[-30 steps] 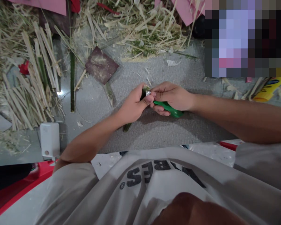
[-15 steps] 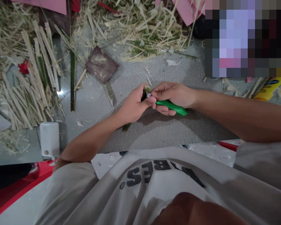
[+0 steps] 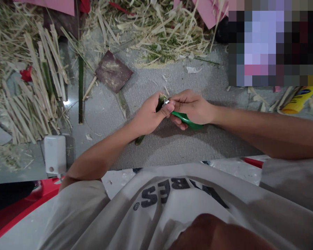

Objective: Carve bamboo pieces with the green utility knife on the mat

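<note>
My left hand [image 3: 152,113] is closed round a green bamboo strip [image 3: 140,139], whose upper end shows past the fingers and lower end below the wrist. In my right hand [image 3: 191,106] is a green utility knife [image 3: 186,119], gripped by its handle. The short metal blade [image 3: 166,102] lies against the strip's upper end, beside my left thumb. Both hands nearly touch above the grey tabletop [image 3: 106,146]. Fingers cover part of the handle and the middle of the strip.
A brown sandpaper square [image 3: 114,72] lies beyond my left hand. Split bamboo sticks [image 3: 31,107] and a white adapter-like box [image 3: 55,154] are at left. Heaped shavings [image 3: 167,31] cover the back. A yellow tube [image 3: 301,99] lies at right, below a blurred-out area.
My right hand has turned slightly and the knife handle has rolled with it, so its tail is more covered. My left hand and the strip have hardly shifted.
</note>
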`<state>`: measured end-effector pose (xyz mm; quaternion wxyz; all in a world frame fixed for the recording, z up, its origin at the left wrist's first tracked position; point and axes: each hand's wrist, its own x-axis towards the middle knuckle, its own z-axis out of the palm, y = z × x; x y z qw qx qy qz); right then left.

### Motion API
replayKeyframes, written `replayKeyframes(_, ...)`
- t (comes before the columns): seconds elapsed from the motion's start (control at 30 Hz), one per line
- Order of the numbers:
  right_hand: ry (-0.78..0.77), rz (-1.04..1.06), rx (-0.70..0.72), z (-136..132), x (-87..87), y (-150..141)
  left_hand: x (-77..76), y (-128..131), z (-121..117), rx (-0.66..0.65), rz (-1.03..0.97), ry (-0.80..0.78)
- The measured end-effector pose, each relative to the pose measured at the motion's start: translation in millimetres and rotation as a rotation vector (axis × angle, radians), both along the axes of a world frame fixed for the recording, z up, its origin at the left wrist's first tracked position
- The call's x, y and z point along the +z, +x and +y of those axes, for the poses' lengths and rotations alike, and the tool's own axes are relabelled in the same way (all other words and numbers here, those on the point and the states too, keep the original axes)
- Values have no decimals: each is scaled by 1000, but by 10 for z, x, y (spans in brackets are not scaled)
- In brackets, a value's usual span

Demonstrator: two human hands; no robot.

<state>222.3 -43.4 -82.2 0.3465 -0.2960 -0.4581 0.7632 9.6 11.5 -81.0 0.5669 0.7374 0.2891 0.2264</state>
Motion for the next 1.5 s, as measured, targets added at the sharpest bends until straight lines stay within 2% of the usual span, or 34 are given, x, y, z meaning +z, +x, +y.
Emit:
replayKeyframes(0.13,-135,11,179,110,97,113,2,-14,0,-41,0,4)
replayKeyframes(0.33,-179,36,178,122,125,112,-42,-12,4,-44,58,101)
replayKeyframes(0.43,-105,42,95,68,79,39,-35,3,-7,-24,46,127)
replayKeyframes(0.6,44,-33,-277,-41,26,-91,-12,11,-36,6,98,77)
replayKeyframes(0.67,48,-67,-312,-54,29,-100,-2,3,-37,-3,119,51)
replayKeyframes(0.8,3,-58,-185,-16,66,-39,5,-25,-7,60,141,40)
replayKeyframes(0.97,-94,-11,103,85,99,84,-1,-32,10,26,85,-23)
replayKeyframes(1.13,-201,41,199,148,89,139,-3,-24,-25,-19,77,-19)
replayKeyframes(1.23,-244,18,222,159,93,138,-1,-25,-37,-42,88,-22)
replayKeyframes(1.33,-225,14,188,147,107,114,0,-29,-52,-35,100,-4)
replayKeyframes(1.43,-167,-6,125,103,110,56,-24,-32,-77,22,118,60)
replayKeyframes(1.5,-114,-37,35,56,99,-1,-52,-33,-91,83,146,116)
